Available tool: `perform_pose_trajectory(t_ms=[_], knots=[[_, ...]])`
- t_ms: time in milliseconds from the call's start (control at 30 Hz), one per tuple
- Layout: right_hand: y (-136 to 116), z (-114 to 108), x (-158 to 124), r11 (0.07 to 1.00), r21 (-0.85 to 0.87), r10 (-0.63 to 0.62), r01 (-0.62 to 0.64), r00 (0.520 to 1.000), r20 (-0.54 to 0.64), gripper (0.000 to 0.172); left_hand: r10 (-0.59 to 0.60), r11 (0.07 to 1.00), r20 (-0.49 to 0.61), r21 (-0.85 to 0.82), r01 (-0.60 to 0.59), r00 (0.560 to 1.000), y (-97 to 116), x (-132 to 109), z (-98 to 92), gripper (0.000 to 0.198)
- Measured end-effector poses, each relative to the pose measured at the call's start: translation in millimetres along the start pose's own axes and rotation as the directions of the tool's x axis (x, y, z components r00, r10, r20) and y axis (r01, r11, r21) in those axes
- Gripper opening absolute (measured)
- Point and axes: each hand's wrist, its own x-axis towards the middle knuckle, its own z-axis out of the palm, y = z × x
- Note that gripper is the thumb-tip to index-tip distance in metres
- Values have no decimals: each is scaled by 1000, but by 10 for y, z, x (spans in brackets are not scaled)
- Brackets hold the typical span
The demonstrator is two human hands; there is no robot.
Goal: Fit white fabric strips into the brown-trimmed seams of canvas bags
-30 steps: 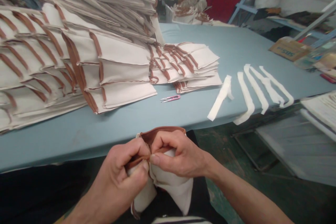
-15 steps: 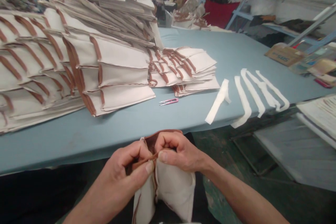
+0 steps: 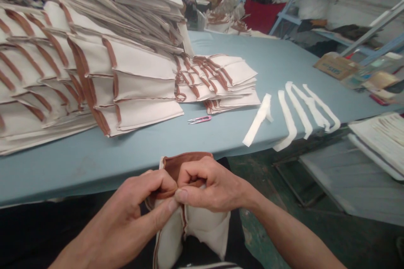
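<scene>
A cream fabric piece with brown lining [image 3: 206, 222] hangs below the table's front edge, over the lap. My left hand [image 3: 139, 206] pinches its brown upper edge from the left, thumb and forefinger pressed together. Close against it, my right hand [image 3: 211, 185] grips the same edge, its thumb nearly touching the left fingertips. The fingers hide the exact spot they hold. Pink-handled thread snips [image 3: 200, 120] lie on the blue table [image 3: 142, 151] beyond the hands.
Large stacks of cream pieces with brown strips [image 3: 142, 92] cover the table's left side, beside a smaller stack [image 3: 233, 73]. White strips [image 3: 259, 122] lie at the right front edge. A cardboard box [image 3: 336, 66] and a shelf frame stand farther right.
Both hands and the fabric piece have shifted slightly left in view, and the fingertips have come closer together. More brown lining shows at the opening. The table scene has shifted slightly left too.
</scene>
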Motion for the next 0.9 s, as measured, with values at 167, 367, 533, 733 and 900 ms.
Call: perform_pose_trajectory(t_ms=[167, 367, 533, 733, 900], knots=[[-22, 116, -4, 993, -70, -101, 97, 993, -64, 23, 60, 989, 28, -139, -56, 998, -95, -47, -37, 37], [-53, 255, 16, 988, -75, -150, 138, 967, -204, 14, -46, 769, 29, -637, 54, 999, -171, -7, 161, 51], [80, 361, 32, 986, 92, -101, 138, 941, -324, 14, -181, 507, 97, -844, 177, 979, -119, 81, 291, 61], [99, 142, -8, 1000, -13, -7, 3, 967, -256, 35, 33, 889, 27, -458, -17, 999, -197, 242, -73, 51], [-40, -171, -184, 992, -112, 32, -63, 965, -259, 32, 95, 988, 48, -127, -89, 994, -224, 316, -346, 52]])
